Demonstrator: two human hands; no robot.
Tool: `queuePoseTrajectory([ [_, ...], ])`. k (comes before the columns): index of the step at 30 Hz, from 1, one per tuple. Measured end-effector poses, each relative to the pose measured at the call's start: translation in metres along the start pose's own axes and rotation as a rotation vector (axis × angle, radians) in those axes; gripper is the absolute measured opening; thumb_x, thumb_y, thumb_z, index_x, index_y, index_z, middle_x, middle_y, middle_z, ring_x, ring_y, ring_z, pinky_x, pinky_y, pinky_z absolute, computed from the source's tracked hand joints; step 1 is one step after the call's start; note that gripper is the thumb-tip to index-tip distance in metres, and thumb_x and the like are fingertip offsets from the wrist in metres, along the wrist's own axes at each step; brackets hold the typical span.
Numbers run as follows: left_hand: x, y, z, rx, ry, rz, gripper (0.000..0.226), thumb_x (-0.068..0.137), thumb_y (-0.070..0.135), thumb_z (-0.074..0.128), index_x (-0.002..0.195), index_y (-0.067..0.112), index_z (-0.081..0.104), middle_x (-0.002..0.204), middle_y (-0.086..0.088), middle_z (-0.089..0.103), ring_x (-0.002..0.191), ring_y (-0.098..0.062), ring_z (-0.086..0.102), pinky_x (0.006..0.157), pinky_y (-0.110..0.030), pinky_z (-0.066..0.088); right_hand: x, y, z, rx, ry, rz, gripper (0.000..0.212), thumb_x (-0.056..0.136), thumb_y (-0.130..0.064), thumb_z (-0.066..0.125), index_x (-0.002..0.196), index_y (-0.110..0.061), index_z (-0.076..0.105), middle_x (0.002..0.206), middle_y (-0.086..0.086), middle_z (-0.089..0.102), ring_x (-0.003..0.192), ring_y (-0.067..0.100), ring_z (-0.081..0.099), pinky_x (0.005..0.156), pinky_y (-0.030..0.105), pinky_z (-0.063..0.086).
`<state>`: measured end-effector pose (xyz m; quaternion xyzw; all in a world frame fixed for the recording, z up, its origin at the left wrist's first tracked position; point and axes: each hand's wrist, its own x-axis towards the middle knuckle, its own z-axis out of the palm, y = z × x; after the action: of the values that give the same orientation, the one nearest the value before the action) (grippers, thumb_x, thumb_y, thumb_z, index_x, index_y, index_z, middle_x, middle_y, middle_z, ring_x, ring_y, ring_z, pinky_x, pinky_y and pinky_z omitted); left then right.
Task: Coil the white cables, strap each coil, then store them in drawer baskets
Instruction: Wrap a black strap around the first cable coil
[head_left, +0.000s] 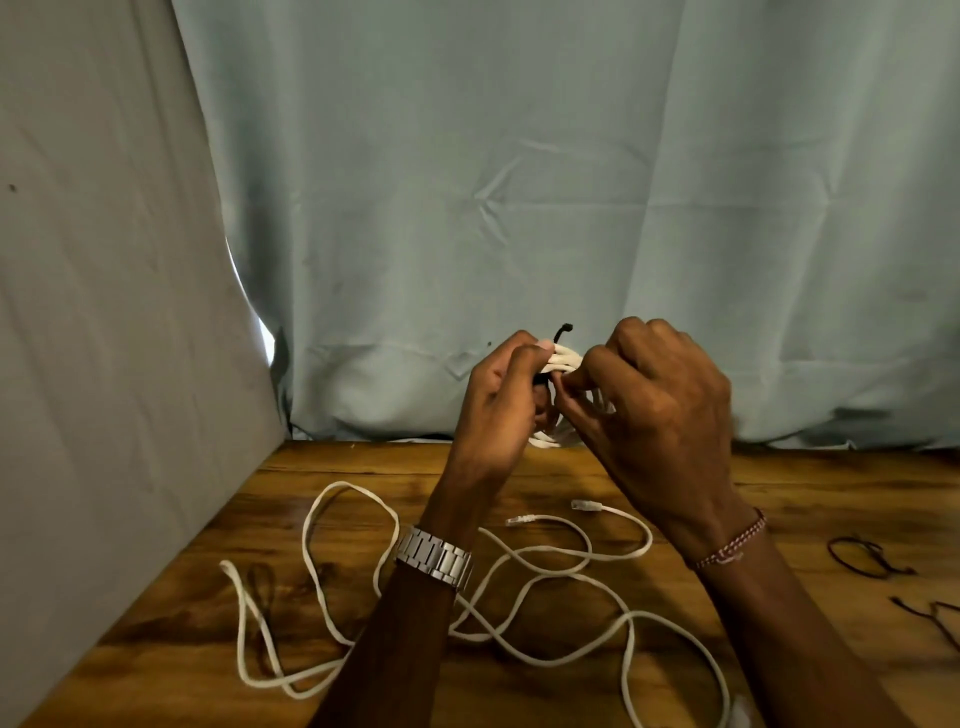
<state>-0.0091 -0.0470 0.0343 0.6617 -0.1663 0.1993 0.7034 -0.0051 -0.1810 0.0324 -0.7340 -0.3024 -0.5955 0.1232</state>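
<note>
My left hand (501, 387) gripped the white coil (563, 359) above the table (779, 499), its strands running sideways into my right hand (657, 387) — pinched on the same bundle. The black strap (562, 332) stuck up between them, nearer my left thumb.

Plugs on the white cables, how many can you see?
2. One plug lies on the table just right of the watch arm; the other plug lies beside it, further right. More may hide in the hands.
</note>
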Motion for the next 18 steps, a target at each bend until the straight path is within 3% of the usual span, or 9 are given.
queuePoseTrajectory([
  [9,0.002,-0.008,-0.002,-0.081,0.122,-0.042,0.032,0.103,0.017,0.046,0.074,0.018,0.057,0.052,0.009,0.050,0.047,-0.005,0.042,0.046,-0.021,0.033,0.003,-0.004,-0.008,0.136,-0.145,0.045,0.017,0.085,-0.028,0.078,0.092,-0.013,0.074,0.082,0.005,0.060,0.066,0.018,0.055,0.051,0.031,0.044],
  [14,0.006,-0.014,-0.004,-0.106,0.273,-0.076,0.028,0.098,0.020,0.053,0.075,0.018,0.069,0.069,-0.014,0.055,0.057,-0.020,0.042,0.048,-0.027,0.034,0.008,-0.005,-0.019,0.323,-0.245,0.111,0.018,0.088,-0.029,0.078,0.102,-0.019,0.074,0.088,-0.005,0.063,0.067,0.002,0.052,0.059,0.020,0.048],
  [18,0.009,-0.018,-0.008,-0.101,0.353,-0.063,0.026,0.097,0.020,0.054,0.078,0.012,0.069,0.068,-0.013,0.053,0.056,-0.021,0.039,0.047,-0.028,0.031,0.014,-0.008,-0.032,0.504,-0.278,0.193,0.023,0.085,-0.035,0.078,0.104,-0.023,0.072,0.092,-0.013,0.067,0.065,0.001,0.059,0.064,0.009,0.048],
])
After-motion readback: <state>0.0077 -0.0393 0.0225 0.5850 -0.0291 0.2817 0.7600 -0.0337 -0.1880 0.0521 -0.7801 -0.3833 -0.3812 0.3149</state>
